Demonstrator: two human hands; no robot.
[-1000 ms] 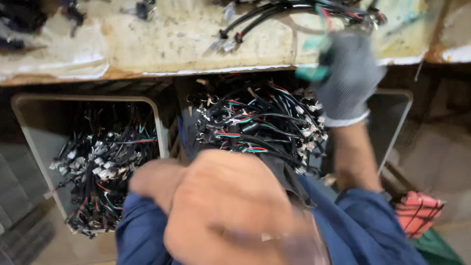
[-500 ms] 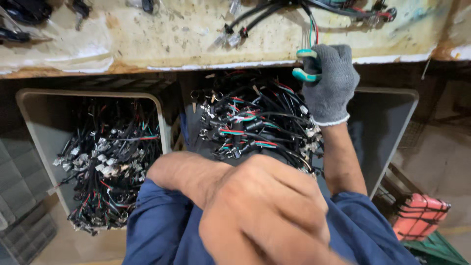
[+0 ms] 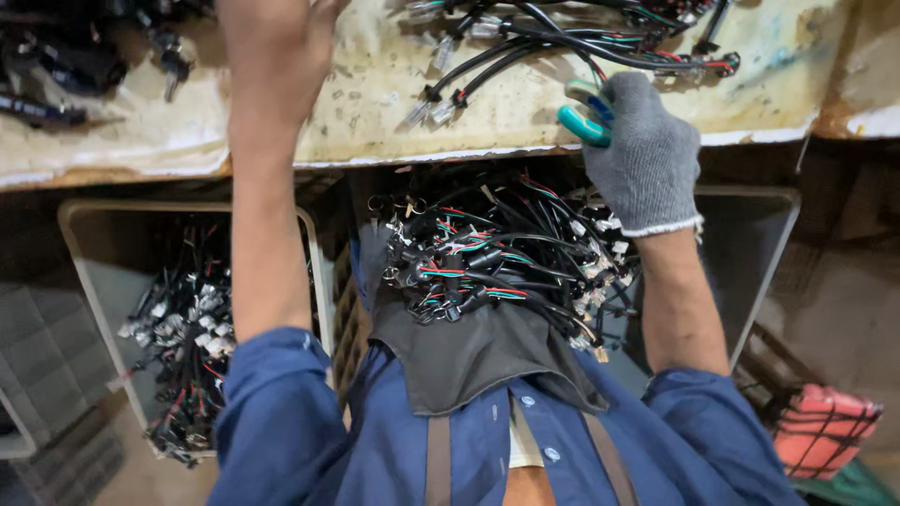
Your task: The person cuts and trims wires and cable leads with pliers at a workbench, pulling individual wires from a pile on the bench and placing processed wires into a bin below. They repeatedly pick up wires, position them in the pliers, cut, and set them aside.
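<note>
Gloved right hand [image 3: 642,150] clenched on teal-handled pliers [image 3: 583,114] at far edge of stained bench [image 3: 375,103], just near wire harness [image 3: 581,42]; bare left hand [image 3: 272,42] reaches far-left over bench, grip can't tell. Bins of wire bundles [image 3: 497,262] below, near side; grey bin [image 3: 103,253] left.

Wire bundle [image 3: 497,272] lies on the lap, bin [image 3: 112,272] left, bench [image 3: 450,103] beyond, seemingly.

Blue sleeves, grey knit glove [image 3: 645,155], dark apron [image 3: 478,351]

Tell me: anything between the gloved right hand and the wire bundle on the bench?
Nothing visible. The right hand, holding teal-handled cutters, sits at the bench edge right beside the wire bundle, with only bare benchtop between.
</note>
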